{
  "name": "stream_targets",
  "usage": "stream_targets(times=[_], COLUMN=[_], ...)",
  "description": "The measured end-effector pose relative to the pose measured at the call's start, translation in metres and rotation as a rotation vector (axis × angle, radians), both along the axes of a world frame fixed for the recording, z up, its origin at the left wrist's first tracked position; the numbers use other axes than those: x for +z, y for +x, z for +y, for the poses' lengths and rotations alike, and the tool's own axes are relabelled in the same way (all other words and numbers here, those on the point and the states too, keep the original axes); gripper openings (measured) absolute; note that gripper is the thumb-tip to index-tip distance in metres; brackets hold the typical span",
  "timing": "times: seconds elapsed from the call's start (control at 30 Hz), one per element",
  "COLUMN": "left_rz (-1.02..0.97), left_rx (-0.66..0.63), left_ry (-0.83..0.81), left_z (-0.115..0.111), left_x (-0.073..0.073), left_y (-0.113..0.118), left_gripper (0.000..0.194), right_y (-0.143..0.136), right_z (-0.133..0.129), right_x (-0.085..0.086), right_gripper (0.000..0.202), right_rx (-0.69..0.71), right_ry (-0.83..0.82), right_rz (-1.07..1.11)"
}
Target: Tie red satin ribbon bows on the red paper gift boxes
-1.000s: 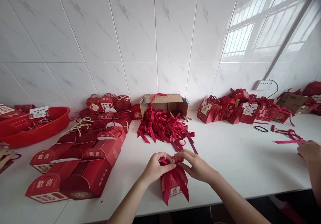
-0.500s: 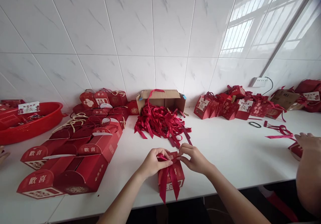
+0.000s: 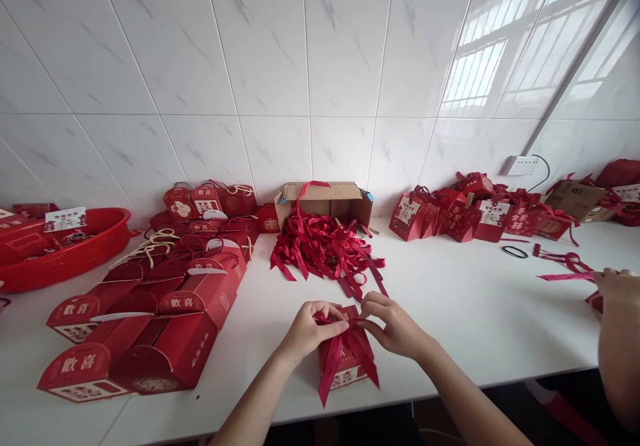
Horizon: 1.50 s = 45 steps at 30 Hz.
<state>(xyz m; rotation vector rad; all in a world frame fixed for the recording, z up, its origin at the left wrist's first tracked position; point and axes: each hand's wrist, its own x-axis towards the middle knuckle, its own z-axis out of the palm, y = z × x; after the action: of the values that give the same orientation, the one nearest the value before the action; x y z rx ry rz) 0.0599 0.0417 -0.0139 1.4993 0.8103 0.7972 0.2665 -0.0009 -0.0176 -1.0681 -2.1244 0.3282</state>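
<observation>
A small red gift box point(image 3: 347, 374) with white-patterned print stands near the table's front edge, between my hands. Dark red ribbon point(image 3: 330, 370) lies across its top, with two tails spread down the front. My left hand point(image 3: 316, 331) pinches the ribbon at the upper left of the box, thumb pressed against the fingers. On the other side, my right hand point(image 3: 393, 326) grips the ribbon between thumb and fingertips at the upper right. The fingers partly cover the ribbon's middle, so any knot there cannot be made out.
Behind the box, a pile of red ribbons point(image 3: 325, 249) spills from a cardboard box point(image 3: 327, 193). Several red boxes point(image 3: 170, 359) fill the left, beside a red basin point(image 3: 110, 246). Finished-looking red boxes point(image 3: 463, 223) line the wall at right. Another person's hand point(image 3: 617, 286) works at far right.
The ribbon tails have spread wider apart, the right one swinging outward. Both hands still hold the ribbon. The whole view has shifted slightly.
</observation>
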Motion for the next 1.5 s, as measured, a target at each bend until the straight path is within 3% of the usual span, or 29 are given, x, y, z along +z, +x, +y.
stream_targets(times=[0.57,1.0,1.13,1.37,1.5], left_rz=[0.0,0.035,0.104,0.144,0.164], left_rx=[-0.033,-0.044,-0.055,-0.22,-0.183], left_ry=[0.003,0.078,0.073,0.093,0.137], left_z=[-0.001,0.004,0.002,0.005,0.004], left_x=[-0.004,-0.014,-0.005,0.016,0.017], left_y=[0.002,-0.002,-0.005,-0.014,-0.012], left_gripper=[0.055,0.046,0.023,0.02,0.013], right_y=[0.006,0.023,0.024,0.022,0.021], right_z=[0.007,0.005,0.001,-0.008,-0.01], right_x=[-0.004,-0.003,0.001,0.011,0.014], right_gripper=[0.014,0.018,0.017,0.007,0.006], right_rx=[0.111,0.09,0.048,0.076,0.086], right_ry=[0.074,0.071,0.045,-0.063,-0.101], right_rz=[-0.008,-0.023,-0.031,0.021,0.013])
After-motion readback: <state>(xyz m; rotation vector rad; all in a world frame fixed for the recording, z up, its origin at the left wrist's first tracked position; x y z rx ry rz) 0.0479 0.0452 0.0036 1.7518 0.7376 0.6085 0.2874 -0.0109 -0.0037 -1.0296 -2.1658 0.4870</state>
